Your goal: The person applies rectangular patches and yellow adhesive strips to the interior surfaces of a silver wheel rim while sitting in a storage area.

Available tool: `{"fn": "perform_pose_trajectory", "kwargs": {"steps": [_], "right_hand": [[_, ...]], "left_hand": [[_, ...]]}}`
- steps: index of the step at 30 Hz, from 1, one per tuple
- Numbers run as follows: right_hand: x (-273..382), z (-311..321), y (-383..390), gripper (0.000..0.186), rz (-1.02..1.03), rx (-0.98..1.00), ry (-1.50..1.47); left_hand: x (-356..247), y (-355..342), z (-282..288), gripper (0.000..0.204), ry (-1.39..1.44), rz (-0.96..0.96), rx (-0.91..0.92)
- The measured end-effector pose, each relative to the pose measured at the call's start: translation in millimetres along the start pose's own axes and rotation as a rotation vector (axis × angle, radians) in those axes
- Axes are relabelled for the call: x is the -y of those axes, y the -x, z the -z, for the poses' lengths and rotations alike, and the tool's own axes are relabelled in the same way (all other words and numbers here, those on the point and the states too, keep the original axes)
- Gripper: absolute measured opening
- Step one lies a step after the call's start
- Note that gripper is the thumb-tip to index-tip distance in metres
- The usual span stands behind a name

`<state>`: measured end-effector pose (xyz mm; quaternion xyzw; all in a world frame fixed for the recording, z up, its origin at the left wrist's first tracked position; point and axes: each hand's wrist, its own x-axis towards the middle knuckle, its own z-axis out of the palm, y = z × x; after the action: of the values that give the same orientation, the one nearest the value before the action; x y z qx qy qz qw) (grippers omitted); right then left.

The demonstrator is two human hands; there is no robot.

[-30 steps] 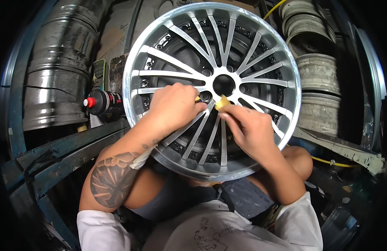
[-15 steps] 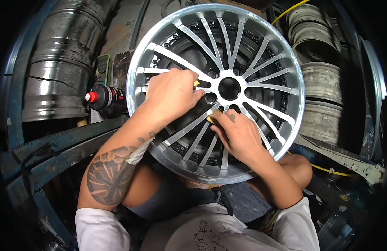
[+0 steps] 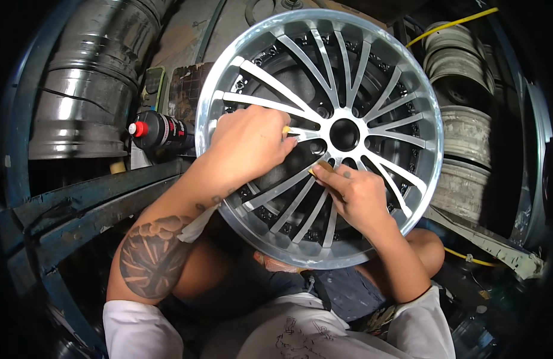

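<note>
A large silver multi-spoke wheel rim (image 3: 343, 115) leans face up toward me, its lower edge over my lap. On its left side my left hand (image 3: 252, 143) curls over a spoke left of the hub, closed, with a small bit of yellow folded sheet (image 3: 286, 129) showing at the fingertips. Just below the hub, my right hand (image 3: 357, 194) pinches a small yellow-brown folded piece (image 3: 314, 172) that looks like sandpaper. That piece rests against a lower spoke. The left fingers' undersides are hidden.
A black bottle with a red cap (image 3: 160, 130) lies at the left beside a blue metal rail (image 3: 97, 185). Stacked bare rims stand at the left (image 3: 88, 99) and right (image 3: 462, 134). A yellow hose (image 3: 453, 27) runs at the upper right.
The wheel and both hands sit a little farther right in the picture, and the view has shifted slightly. Both hands keep hold of their yellow pieces on the spokes.
</note>
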<state>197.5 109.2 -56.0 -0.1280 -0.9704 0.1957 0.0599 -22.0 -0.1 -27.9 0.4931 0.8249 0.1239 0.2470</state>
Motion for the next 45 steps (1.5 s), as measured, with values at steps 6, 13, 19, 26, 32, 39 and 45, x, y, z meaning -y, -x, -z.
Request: {"fn": "perform_pose_trajectory", "kwargs": {"steps": [6, 13, 19, 26, 32, 39, 45], "right_hand": [[-2.5, -2.6, -5.6, 0.029, -0.019, 0.033, 0.018], [2.0, -6.2, -8.0, 0.027, -0.034, 0.021, 0.044], [1.8, -0.4, -9.1, 0.038, -0.068, 0.073, 0.031], [-8.7, -4.0, -5.6, 0.043, -0.055, -0.09, -0.011], [-2.2, 4.8, 12.2, 0.044, -0.055, -0.033, 0.033], [-1.7, -2.1, 9.7, 0.058, 0.009, 0.074, 0.123], [-1.9, -3.5, 6.9, 0.05, 0.055, 0.031, 0.124]], "left_hand": [[0.2, 0.3, -2.3, 0.026, 0.043, -0.063, 0.043], [1.8, 0.0, -2.6, 0.027, -0.038, -0.072, 0.239], [5.2, -4.2, -0.3, 0.023, -0.067, -0.067, 0.303], [2.9, -2.3, -7.3, 0.022, -0.07, -0.123, 0.297], [-4.4, -0.5, -5.8, 0.021, -0.081, -0.15, 0.308], [-7.2, -3.9, -5.2, 0.021, -0.072, -0.147, 0.44], [-10.8, -5.1, -8.7, 0.023, -0.12, -0.156, 0.463]]}}
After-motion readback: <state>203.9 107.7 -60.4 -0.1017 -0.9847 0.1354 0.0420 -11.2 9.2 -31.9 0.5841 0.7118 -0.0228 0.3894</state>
